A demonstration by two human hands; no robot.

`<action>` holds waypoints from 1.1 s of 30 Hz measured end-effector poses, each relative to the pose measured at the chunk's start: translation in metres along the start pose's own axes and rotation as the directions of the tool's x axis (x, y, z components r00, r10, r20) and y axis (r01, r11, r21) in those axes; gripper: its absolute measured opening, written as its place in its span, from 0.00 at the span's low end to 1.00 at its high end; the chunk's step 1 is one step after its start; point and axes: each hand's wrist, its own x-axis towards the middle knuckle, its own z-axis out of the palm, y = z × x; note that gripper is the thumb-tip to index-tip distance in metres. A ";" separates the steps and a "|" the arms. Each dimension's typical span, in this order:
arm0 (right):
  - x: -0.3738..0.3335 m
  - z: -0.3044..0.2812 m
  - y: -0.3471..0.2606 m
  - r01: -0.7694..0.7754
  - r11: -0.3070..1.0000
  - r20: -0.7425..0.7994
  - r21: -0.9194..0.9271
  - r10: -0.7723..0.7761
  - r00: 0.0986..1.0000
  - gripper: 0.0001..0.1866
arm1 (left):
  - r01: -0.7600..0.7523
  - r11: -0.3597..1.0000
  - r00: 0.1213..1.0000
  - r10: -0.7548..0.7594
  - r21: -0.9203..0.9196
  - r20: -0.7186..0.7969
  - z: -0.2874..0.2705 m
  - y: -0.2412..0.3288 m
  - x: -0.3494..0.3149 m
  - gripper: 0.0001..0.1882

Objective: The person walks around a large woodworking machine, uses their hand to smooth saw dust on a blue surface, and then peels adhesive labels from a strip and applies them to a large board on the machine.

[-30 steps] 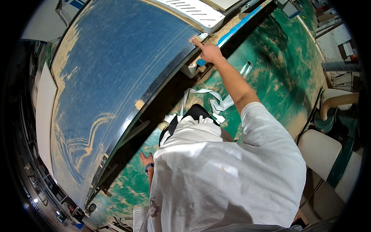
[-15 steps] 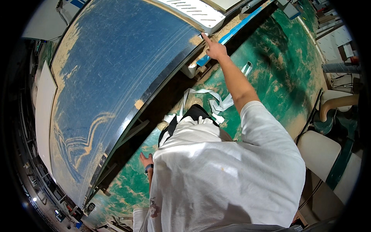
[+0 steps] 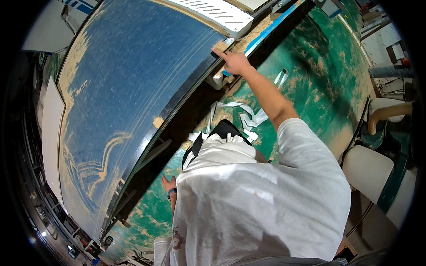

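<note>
My right hand (image 3: 237, 63) is stretched out to the far edge of a blue table (image 3: 133, 57). Its index finger points out along the dark rim, its tip at the edge beside a small heap of sawdust (image 3: 219, 45); the other fingers are curled, and I see nothing held. Just beyond the fingertip, a small shiny spot (image 3: 229, 41) shows on the table corner. My left hand (image 3: 168, 183) hangs low beside my body over the green floor, fingers apart, a dark watch on its wrist.
A white slotted panel (image 3: 217, 13) borders the table's far end, with a blue strip (image 3: 270, 29) beside it. Crumpled white strips (image 3: 253, 119) lie on the dusty green floor (image 3: 319, 88). White chair-like seats (image 3: 366, 170) and a tan hose (image 3: 390, 113) stand at the right.
My right hand has drawn back a little leftward along the table edge, away from the slotted panel's corner, uncovering the shiny spot. My left hand stays in place.
</note>
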 end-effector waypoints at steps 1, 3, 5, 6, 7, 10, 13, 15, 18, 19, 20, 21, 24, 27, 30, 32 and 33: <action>0.000 -0.002 -0.004 -0.003 1.000 0.041 0.003 0.003 0.999 0.48 | -0.001 1.000 1.000 0.001 0.000 -0.001 -0.001 0.002 0.001 0.44; 0.003 0.008 0.003 -0.019 1.000 0.002 0.007 0.019 1.000 0.48 | -0.022 1.000 1.000 0.023 0.015 -0.018 -0.001 0.006 0.002 0.43; 0.002 0.011 0.005 -0.036 0.999 -0.035 0.012 0.036 0.999 0.47 | -0.029 1.000 0.999 0.029 0.009 -0.030 -0.002 0.012 0.004 0.43; 0.002 0.012 0.006 -0.059 0.998 -0.039 0.024 0.060 0.997 0.47 | -0.035 0.999 0.999 0.035 0.002 -0.041 -0.003 0.014 0.004 0.42; 0.002 0.010 0.006 -0.078 0.996 -0.043 0.035 0.080 0.996 0.47 | -0.032 0.999 0.999 0.032 0.000 -0.044 -0.003 0.013 0.004 0.42; -0.003 0.002 0.010 -0.109 0.987 -0.045 0.114 0.115 0.992 0.48 | -0.037 0.999 0.998 0.038 0.014 -0.057 -0.003 0.012 0.003 0.42; -0.003 0.000 0.013 -0.111 0.987 -0.047 0.116 0.117 0.992 0.47 | -0.028 1.000 0.999 0.029 0.014 -0.034 -0.003 0.011 0.002 0.42; 0.001 0.004 0.017 -0.107 0.989 -0.051 0.102 0.113 0.992 0.47 | -0.012 1.000 1.000 0.013 0.028 -0.021 -0.002 0.006 0.002 0.43; 0.006 0.010 0.019 -0.059 0.996 -0.093 0.061 0.065 0.994 0.47 | -0.023 1.000 0.999 0.024 0.017 -0.033 -0.002 0.003 0.002 0.42; 0.005 0.006 0.018 -0.092 0.993 -0.059 0.073 0.096 0.994 0.47 | -0.024 1.000 0.999 0.024 0.017 -0.033 -0.003 0.006 0.001 0.42; 0.005 0.003 0.017 -0.125 0.989 -0.024 0.085 0.127 0.992 0.47 | -0.019 1.000 0.999 0.020 0.009 -0.039 -0.005 0.009 0.001 0.42; 0.005 0.001 0.017 -0.125 0.989 -0.025 0.084 0.128 0.991 0.47 | -0.015 1.000 0.999 0.015 0.002 -0.045 -0.006 0.012 0.002 0.42; 0.004 -0.002 0.020 -0.136 0.989 0.012 0.055 0.136 0.991 0.48 | -0.012 1.000 0.999 0.013 0.016 -0.041 -0.010 0.013 0.007 0.42; 0.003 -0.002 0.022 -0.126 0.990 0.000 0.061 0.127 0.992 0.48 | -0.039 0.999 0.997 0.040 0.021 -0.065 -0.009 0.008 0.012 0.42; 0.004 0.000 0.024 -0.139 0.987 -0.023 0.076 0.141 0.990 0.48 | -0.042 0.998 0.997 0.044 0.036 -0.064 -0.005 0.000 0.015 0.42; 0.002 0.000 0.025 -0.136 0.986 -0.051 0.093 0.141 0.989 0.48 | -0.051 0.998 0.997 0.053 0.036 -0.063 -0.003 -0.004 0.015 0.43; 0.001 0.001 0.026 -0.138 0.986 -0.050 0.094 0.143 0.988 0.48 | -0.057 0.998 0.996 0.059 0.034 -0.063 -0.001 -0.006 0.015 0.43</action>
